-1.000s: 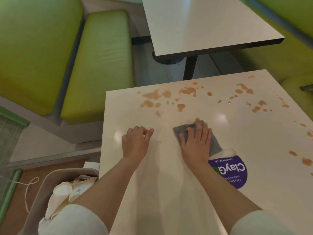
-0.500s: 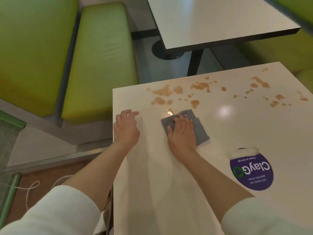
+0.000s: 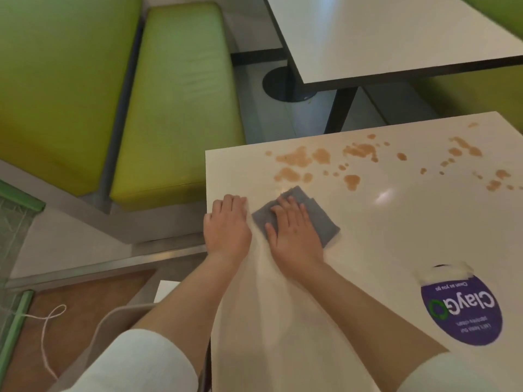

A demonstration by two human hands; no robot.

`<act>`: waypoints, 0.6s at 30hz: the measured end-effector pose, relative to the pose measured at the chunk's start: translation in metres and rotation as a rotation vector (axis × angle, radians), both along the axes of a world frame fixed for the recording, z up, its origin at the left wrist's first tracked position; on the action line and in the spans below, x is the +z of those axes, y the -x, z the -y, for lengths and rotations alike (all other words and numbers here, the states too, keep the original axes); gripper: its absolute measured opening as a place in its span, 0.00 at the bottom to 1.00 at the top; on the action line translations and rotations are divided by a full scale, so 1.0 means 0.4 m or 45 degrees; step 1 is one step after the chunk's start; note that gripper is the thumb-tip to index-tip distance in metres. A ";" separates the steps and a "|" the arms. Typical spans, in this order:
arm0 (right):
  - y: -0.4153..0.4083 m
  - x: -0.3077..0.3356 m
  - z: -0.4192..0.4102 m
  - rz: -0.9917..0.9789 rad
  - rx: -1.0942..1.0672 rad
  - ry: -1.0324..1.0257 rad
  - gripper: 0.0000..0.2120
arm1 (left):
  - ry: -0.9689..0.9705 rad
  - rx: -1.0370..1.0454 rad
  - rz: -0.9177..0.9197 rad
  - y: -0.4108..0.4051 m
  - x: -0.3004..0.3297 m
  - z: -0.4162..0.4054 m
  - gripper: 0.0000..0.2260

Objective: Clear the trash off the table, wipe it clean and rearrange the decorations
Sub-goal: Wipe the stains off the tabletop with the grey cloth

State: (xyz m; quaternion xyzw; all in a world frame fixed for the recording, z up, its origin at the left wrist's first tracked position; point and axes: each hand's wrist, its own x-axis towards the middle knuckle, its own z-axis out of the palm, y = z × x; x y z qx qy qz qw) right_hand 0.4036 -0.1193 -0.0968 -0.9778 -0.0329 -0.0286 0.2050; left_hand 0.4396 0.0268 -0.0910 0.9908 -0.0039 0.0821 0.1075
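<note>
Left hand [image 3: 227, 225] flat, fingers straight, now at the white table's [image 3: 368, 250] left edge, right hand [image 3: 294, 230] pressing folded grey cloth [image 3: 319, 219] with straight fingers, shifted leftward, closer to brown spill stains [image 3: 300, 159], round purple sticker [image 3: 461, 312] now uncovered.

Cloth [image 3: 317, 219] on table [image 3: 396, 236] under R hand [image 3: 294, 233], spill [image 3: 325, 162] behind, sticker [image 3: 464, 315] right.

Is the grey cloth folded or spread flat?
Folded: the grey cloth shows stacked layered edges beside the right hand pressing it.
</note>
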 end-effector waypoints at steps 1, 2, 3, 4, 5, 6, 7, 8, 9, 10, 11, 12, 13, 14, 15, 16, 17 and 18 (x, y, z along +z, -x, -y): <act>-0.001 0.006 0.018 -0.005 0.101 -0.029 0.22 | -0.004 -0.002 0.034 -0.003 -0.003 -0.002 0.13; -0.016 0.006 0.049 -0.010 0.162 -0.032 0.21 | -0.011 -0.008 0.061 -0.005 -0.005 -0.002 0.14; -0.041 0.003 0.075 -0.005 0.169 -0.027 0.21 | -0.015 -0.014 0.076 -0.009 -0.005 -0.006 0.16; -0.072 0.000 0.096 -0.005 0.110 -0.016 0.20 | -0.017 -0.018 0.078 -0.013 -0.006 -0.010 0.17; -0.096 -0.002 0.112 -0.015 0.003 -0.008 0.20 | -0.017 -0.022 0.077 -0.012 -0.007 -0.008 0.17; -0.113 -0.002 0.107 -0.022 -0.106 -0.003 0.20 | -0.013 -0.023 0.085 -0.012 -0.008 -0.011 0.16; -0.122 0.000 0.083 -0.026 -0.187 0.003 0.21 | 0.000 -0.022 0.097 -0.017 -0.006 -0.014 0.14; -0.117 0.005 0.051 -0.033 -0.207 0.008 0.22 | 0.015 -0.018 0.102 -0.024 -0.004 -0.017 0.12; -0.099 0.006 0.018 -0.052 -0.153 0.009 0.23 | 0.029 -0.011 0.107 -0.036 0.000 -0.023 0.11; -0.072 0.006 -0.008 -0.064 -0.033 -0.004 0.24 | 0.031 -0.001 0.116 -0.049 0.005 -0.030 0.12; -0.045 0.007 -0.019 -0.062 0.113 -0.016 0.24 | 0.033 0.005 0.109 -0.062 0.011 -0.037 0.14; -0.025 0.012 -0.013 -0.063 0.237 -0.026 0.24 | 0.048 0.006 0.083 -0.075 0.018 -0.045 0.15; -0.024 0.014 0.008 -0.069 0.321 -0.032 0.24 | 0.085 0.006 0.054 -0.088 0.021 -0.053 0.15; -0.042 0.012 0.033 -0.064 0.358 -0.033 0.23 | 0.135 0.011 0.035 -0.100 0.021 -0.061 0.14; -0.067 0.009 0.056 -0.052 0.337 -0.037 0.22 | 0.185 0.032 0.028 -0.107 0.019 -0.068 0.11; -0.097 0.004 0.075 -0.037 0.247 -0.033 0.22 | 0.208 0.069 0.040 -0.111 0.017 -0.073 0.09; -0.122 0.003 0.087 -0.031 0.114 -0.025 0.22 | 0.217 0.130 0.055 -0.111 0.010 -0.074 0.09; -0.139 0.001 0.083 -0.025 -0.018 -0.010 0.22 | 0.229 0.207 0.063 -0.109 0.000 -0.072 0.11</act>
